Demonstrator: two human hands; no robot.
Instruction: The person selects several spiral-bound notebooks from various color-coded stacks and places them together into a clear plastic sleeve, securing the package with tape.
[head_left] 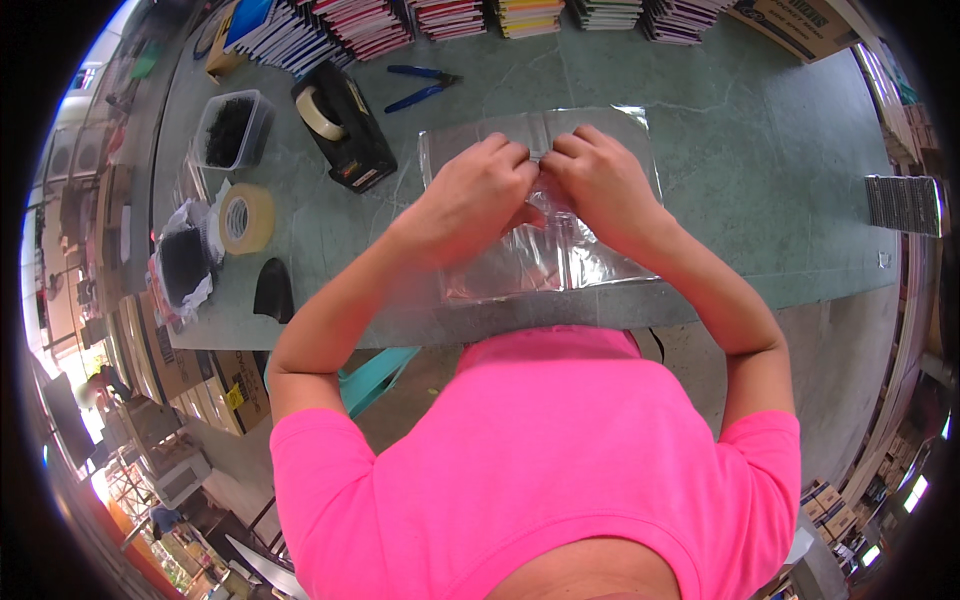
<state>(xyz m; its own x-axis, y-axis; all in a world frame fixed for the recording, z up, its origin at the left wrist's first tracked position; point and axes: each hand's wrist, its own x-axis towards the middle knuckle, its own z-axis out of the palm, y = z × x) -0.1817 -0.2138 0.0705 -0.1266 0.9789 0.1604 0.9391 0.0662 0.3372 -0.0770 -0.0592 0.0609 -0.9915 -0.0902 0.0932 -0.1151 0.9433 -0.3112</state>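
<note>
A clear, glossy plastic sheet or bag lies flat on the grey-green bench, close to the near edge, where both bare forearms reach it comfortably. The left hand and right hand meet over its middle. In each, the grip is closed, seemingly pinching the plastic near its central fold, perhaps to control both sides of it at once; knuckles hide the fingertips and anything small between them, and glare muddles the plastic's layers.

To the left, a black tape dispenser and blue-handled cutters sit beyond the work, probably to stay within reach. Farther left are a translucent plastic tub, its dark contents indistinct, and a wide tan tape roll. Colourful booklet stacks line the far side, cut off by the upper rim.
</note>
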